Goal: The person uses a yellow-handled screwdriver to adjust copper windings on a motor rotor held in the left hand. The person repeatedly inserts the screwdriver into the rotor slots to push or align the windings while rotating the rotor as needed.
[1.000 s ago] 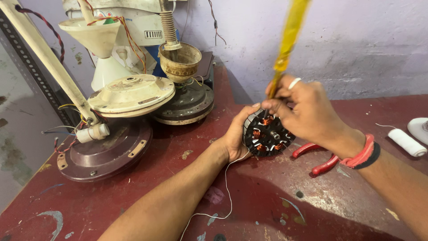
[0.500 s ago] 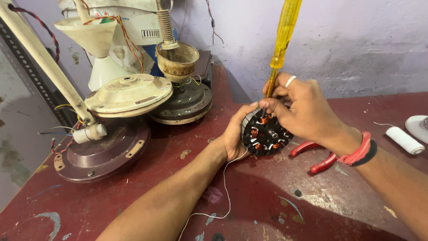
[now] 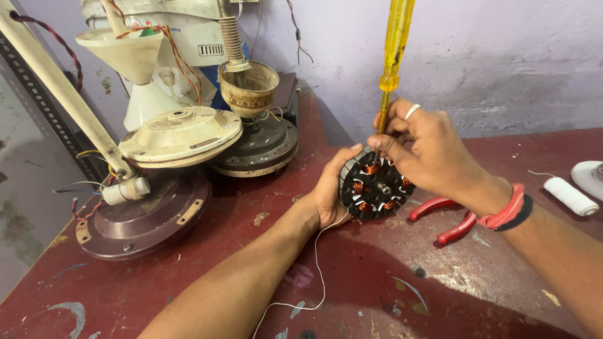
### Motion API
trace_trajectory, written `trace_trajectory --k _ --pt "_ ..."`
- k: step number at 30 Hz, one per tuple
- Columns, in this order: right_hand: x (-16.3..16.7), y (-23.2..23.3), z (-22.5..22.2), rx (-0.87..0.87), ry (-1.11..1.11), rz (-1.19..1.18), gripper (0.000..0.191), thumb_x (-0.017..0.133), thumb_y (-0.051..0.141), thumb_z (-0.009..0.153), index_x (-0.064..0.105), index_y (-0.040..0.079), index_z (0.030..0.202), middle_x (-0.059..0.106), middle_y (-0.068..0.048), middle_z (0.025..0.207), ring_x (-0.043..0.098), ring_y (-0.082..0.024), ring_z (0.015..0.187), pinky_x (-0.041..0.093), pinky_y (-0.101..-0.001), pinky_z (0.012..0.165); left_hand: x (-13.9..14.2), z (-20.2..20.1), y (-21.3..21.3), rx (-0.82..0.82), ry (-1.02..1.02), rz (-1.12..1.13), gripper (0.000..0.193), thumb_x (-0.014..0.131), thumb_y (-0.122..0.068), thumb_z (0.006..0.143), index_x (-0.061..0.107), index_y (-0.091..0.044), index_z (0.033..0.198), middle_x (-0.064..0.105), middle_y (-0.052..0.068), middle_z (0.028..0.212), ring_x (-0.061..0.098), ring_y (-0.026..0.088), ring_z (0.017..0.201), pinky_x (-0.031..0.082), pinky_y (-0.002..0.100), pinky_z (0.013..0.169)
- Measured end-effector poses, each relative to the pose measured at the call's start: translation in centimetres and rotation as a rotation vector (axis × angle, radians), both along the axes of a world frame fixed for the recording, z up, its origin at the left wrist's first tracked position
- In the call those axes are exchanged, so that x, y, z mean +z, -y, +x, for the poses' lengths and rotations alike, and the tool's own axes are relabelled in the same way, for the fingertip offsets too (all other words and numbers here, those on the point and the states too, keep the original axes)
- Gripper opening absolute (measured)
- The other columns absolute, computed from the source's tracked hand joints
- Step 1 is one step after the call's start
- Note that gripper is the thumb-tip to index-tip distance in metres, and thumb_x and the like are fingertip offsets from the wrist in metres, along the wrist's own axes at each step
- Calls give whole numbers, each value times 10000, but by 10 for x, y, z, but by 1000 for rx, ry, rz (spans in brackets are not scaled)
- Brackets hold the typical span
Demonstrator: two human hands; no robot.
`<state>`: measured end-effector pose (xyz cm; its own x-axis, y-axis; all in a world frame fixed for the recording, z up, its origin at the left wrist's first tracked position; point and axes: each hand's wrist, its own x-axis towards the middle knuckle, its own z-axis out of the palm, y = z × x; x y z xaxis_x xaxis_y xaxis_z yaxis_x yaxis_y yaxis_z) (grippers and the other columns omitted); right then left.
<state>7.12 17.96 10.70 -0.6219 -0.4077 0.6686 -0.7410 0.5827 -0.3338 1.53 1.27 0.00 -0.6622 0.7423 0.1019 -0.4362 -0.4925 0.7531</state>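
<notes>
Left hand (image 3: 331, 188) cups the stator (image 3: 375, 185) on edge upon the surface (image 3: 377, 282). Right hand (image 3: 427, 147), over the stator's top, pinches a yellow screwdriver (image 3: 394, 56), tip in the windings. Red pliers (image 3: 447, 218) lie just right of the stator.

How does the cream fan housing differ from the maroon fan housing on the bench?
Colour: the cream fan housing is pale and yellowed; the maroon fan housing is dark brownish red.
Position: the cream one rests tilted on top, overlapping the maroon one, which lies directly on the red bench.
Size: the maroon one looks wider.
Fittings: the maroon one shows brass-coloured brackets on its rim; the cream one shows none.
Both are round, domed and lie to the left of the hands.
</notes>
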Motion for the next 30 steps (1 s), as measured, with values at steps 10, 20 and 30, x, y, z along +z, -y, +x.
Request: trace_trajectory --k 10,20,30 --pt "-1 4 3 68 -43 -25 171 724 66 934 621 -36 1024 750 -95 797 753 -137 736 612 -282 648 -2 -2 -2 63 9 -27 597 552 -615 950 655 -96 1227 714 97 1126 705 242 1016 585 440 921" --pt "-41 -9 -15 103 -220 -117 73 723 -31 934 657 -20 963 726 -115 792 705 -154 665 537 -254 596 -7 -4 -2 71 42 -17 576 543 -614 954 674 -115 1212 726 99 1107 715 243 983 592 433 908" --pt "-58 -20 -36 125 -130 -163 68 644 12 991 579 -9 990 682 -63 776 646 -134 638 514 -241 558 -2 0 -4 53 74 -41 611 511 -637 921 691 -131 1214 735 92 1135 711 251 1001 571 440 910"
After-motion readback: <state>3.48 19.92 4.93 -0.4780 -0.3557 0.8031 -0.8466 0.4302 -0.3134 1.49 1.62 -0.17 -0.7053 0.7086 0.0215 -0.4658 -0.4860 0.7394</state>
